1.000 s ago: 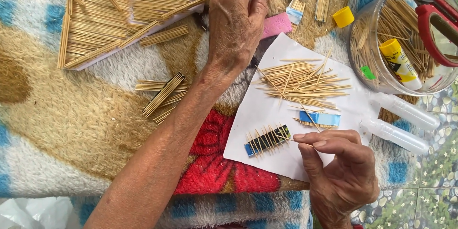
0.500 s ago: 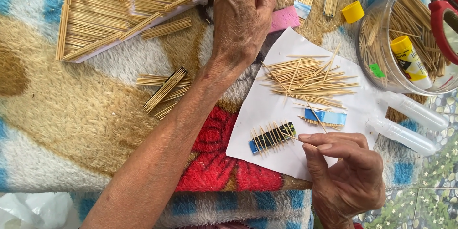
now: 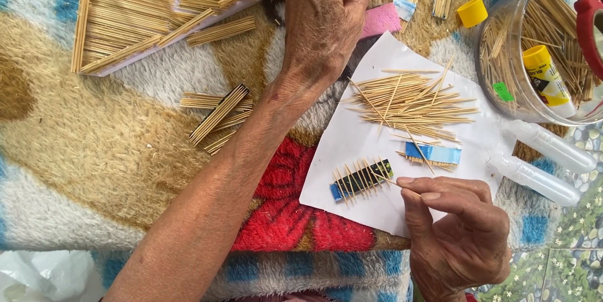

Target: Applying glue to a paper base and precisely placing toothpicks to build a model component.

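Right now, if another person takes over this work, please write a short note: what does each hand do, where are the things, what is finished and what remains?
Left hand: reached up past the sheet, fingers curled; what it holds is hidden.
Right hand: pinching one toothpick at the dark tape strip.
White paper sheet carries that strip, a blue tape strip and a loose toothpick pile.
Done: the dark strip bears a row of sticks.
Left: the pile is unplaced.
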